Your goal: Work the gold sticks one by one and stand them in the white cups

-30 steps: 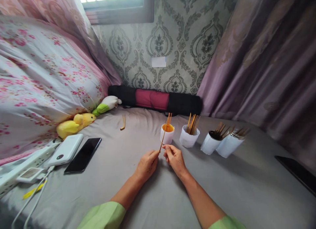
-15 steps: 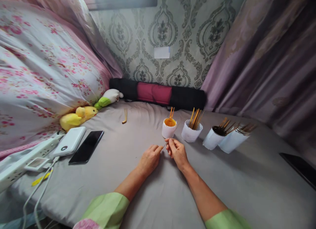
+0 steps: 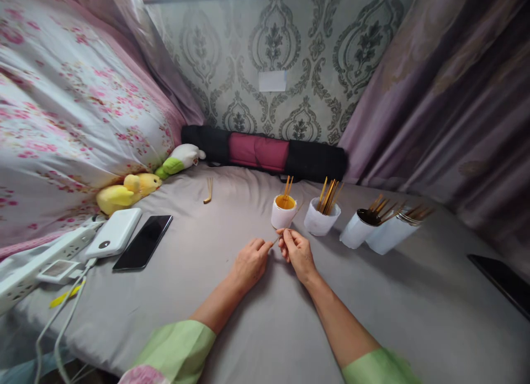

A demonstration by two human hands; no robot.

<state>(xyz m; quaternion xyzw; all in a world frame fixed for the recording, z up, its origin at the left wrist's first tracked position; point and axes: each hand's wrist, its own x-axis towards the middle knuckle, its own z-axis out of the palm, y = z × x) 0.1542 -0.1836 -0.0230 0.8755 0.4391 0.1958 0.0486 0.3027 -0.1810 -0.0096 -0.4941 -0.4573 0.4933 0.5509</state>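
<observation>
- Both hands seem to be handling one thin stick (image 3: pixel 275 242).
- The left hand's (image 3: pixel 250 262) grip pinches its near end; the right hand's (image 3: pixel 300 254) grip pinches farther up.
- The stick is over the bed's (image 3: pixel 232 229) middle, near the white cup (image 3: pixel 284 217).
- Both arms reach toward the bed's far edge, hands close together.
- The next move likely needs a soft, steady pinch.

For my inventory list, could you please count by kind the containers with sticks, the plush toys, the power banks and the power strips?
Stick containers: 4
Plush toys: 2
Power bank: 1
Power strip: 1
Total: 8
</observation>
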